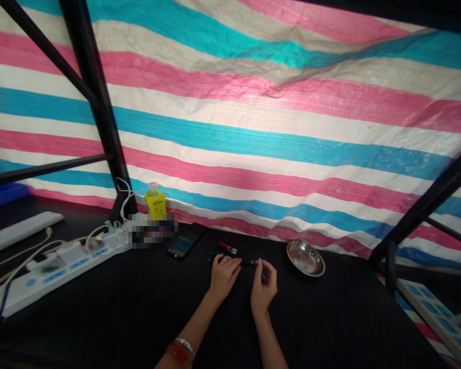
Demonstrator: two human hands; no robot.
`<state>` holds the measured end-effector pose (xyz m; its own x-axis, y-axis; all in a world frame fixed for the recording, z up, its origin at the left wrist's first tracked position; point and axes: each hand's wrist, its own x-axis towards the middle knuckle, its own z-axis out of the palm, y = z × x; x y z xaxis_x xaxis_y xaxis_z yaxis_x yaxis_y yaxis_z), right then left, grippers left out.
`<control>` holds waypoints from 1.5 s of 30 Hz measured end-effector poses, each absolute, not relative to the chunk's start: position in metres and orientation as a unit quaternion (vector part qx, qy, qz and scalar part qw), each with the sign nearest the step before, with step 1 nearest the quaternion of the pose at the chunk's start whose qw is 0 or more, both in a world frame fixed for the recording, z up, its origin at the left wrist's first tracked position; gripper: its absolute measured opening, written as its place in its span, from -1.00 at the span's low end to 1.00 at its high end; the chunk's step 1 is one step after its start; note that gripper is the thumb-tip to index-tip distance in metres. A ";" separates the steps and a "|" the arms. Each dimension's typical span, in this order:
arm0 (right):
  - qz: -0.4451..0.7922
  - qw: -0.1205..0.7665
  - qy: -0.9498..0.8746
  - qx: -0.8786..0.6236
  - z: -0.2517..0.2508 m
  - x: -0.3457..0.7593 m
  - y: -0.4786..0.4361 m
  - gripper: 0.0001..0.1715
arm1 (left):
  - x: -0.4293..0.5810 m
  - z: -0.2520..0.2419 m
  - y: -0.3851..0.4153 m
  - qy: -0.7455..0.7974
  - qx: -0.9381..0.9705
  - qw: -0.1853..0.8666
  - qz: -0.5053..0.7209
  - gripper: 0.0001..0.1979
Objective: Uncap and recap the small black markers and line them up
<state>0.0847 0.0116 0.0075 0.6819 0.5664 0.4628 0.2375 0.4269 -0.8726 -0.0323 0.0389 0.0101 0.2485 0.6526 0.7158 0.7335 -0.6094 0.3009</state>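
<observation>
My left hand [223, 274] rests on the black table [138, 318] with its fingers curled down over a small dark object that I cannot make out. My right hand [264, 287] is closed in a pinch on a thin tool, its tip at a tiny metal part [255, 262] between the hands. A small red and black piece [228, 248] lies just beyond my left hand. A bracelet is on my left wrist [181, 349].
A steel bowl [305, 258] sits right of my hands. A phone [184, 242] lies to the left, with a yellow bottle [155, 203] behind it. A white power strip [57, 269] with plugs runs along the left. Black frame posts [96, 102] stand before a striped tarp [276, 133].
</observation>
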 end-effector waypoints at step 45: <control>0.142 0.757 -0.412 -0.487 0.008 0.081 0.014 -0.69 | -0.029 0.014 0.038 -0.444 -0.767 0.037 -0.461 -0.85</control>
